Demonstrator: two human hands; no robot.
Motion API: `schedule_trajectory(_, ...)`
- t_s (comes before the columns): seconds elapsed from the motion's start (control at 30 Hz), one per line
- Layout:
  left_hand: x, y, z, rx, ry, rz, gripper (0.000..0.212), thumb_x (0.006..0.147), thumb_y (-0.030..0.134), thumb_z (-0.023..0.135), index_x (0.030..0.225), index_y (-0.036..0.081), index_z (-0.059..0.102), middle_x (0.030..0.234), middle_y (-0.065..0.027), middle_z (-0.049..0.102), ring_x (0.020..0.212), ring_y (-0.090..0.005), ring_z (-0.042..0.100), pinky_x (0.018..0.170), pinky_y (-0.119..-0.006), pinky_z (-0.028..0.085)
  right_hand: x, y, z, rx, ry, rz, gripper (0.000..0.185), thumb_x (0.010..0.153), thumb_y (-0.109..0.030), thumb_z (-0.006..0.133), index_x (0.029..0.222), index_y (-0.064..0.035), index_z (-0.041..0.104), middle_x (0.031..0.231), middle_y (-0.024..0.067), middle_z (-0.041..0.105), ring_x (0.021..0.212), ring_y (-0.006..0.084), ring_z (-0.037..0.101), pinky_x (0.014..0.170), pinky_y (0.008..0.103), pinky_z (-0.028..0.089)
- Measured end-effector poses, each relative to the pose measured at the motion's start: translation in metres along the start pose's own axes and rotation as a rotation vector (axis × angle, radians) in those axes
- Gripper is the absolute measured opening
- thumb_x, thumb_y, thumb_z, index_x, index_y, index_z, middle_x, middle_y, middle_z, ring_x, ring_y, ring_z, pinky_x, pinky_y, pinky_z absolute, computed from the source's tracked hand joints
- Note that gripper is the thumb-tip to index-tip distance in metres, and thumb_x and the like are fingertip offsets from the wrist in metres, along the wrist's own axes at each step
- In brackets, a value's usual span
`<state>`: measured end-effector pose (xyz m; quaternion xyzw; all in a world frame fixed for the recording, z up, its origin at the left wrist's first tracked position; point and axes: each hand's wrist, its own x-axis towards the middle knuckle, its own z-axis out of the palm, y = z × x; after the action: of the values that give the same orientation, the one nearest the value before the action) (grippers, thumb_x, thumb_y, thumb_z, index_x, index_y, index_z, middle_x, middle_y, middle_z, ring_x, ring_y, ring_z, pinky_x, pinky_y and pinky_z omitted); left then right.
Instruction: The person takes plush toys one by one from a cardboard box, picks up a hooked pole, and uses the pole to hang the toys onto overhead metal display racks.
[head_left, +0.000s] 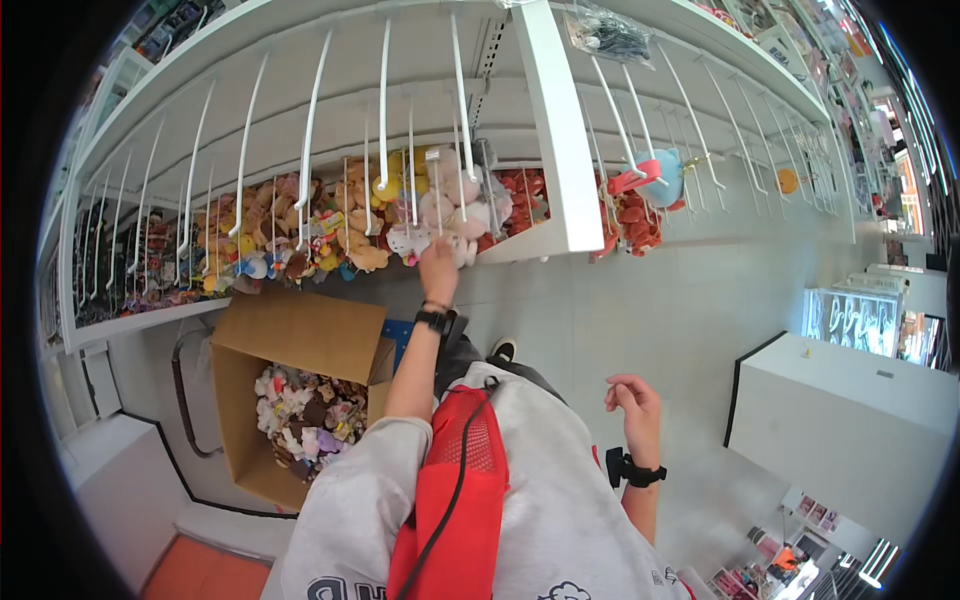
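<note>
My left hand (438, 268) reaches up to small white plush toys (411, 241) hanging at the lower front of the display rack. Its fingertips are partly hidden among the toys, so I cannot tell whether they grip one. Pink plush toys (448, 196) hang just above it, and tan plush toys (366, 252) are to its left. My right hand (636, 399) is held out at my right side, holding nothing, with the fingers loosely bent. Below and left of my left arm, an open cardboard box (300, 319) contains a heap of small plush toys (311, 416).
Long white metal hooks (310, 127) jut from the rack towards me. A white upright panel (562, 142) divides it. Red plush toys (641, 225) and a blue plush (661, 180) hang at the right. A white block-shaped stand (832, 405) is on the floor at right.
</note>
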<state>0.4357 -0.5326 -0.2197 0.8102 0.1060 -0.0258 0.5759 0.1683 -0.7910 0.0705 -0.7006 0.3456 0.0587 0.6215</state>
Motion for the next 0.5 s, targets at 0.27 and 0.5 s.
schedule_trajectory(0.27,-0.125,0.033,-0.116,-0.004,-0.103,-0.074,0.039,0.112,0.029,0.05,0.107,-0.004,0.07,0.076,-0.0058,0.061,0.071,-0.0155,0.052,0.068,-0.035,0.045,0.027,0.013,-0.001,-0.073,-0.309,-0.08,0.018,0.106,-0.007,0.057,0.111,0.0016,0.072,0.081,0.0035,0.067,0.075,0.0114,0.063,0.072,0.0275,0.052)
schedule_trajectory(0.5,-0.265,0.135,-0.235,0.19,-0.093,-0.107,0.034,0.109,0.024,0.052,0.094,-0.005,0.06,0.073,-0.0185,0.058,0.065,-0.0269,0.051,0.066,-0.04,0.045,0.031,-0.004,0.078,-0.174,-0.676,-0.289,0.019,0.107,-0.012,0.059,0.118,0.0013,0.069,0.079,0.0014,0.063,0.073,0.01,0.061,0.068,0.0269,0.05)
